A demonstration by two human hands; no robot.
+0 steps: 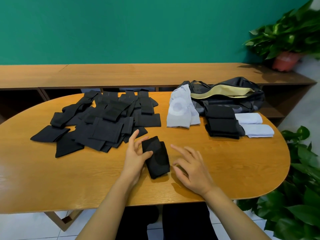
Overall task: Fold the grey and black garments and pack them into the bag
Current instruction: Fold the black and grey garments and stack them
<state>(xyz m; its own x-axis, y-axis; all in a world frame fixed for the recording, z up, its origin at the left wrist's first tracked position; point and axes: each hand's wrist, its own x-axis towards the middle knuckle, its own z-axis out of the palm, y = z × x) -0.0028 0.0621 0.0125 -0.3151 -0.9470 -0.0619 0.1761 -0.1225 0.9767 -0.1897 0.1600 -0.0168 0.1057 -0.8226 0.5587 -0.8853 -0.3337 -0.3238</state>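
A folded black garment (158,158) lies on the wooden table (242,167) in front of me. My left hand (136,158) touches its left edge, thumb resting on the fabric and fingers spread. My right hand (190,168) hovers just to the right of it, fingers apart, holding nothing. A heap of unfolded black garments (103,122) covers the left of the table. At the back right lies the dark bag (230,96), its zip open onto a yellow lining. Folded black pieces (221,123) and folded pale grey pieces (254,125) sit in front of the bag. Loose pale grey garments (181,110) lean beside it.
A long wooden shelf bench (121,75) runs behind the table against the green wall. A potted plant (287,42) stands at the back right, and more leaves (297,196) crowd the table's right end.
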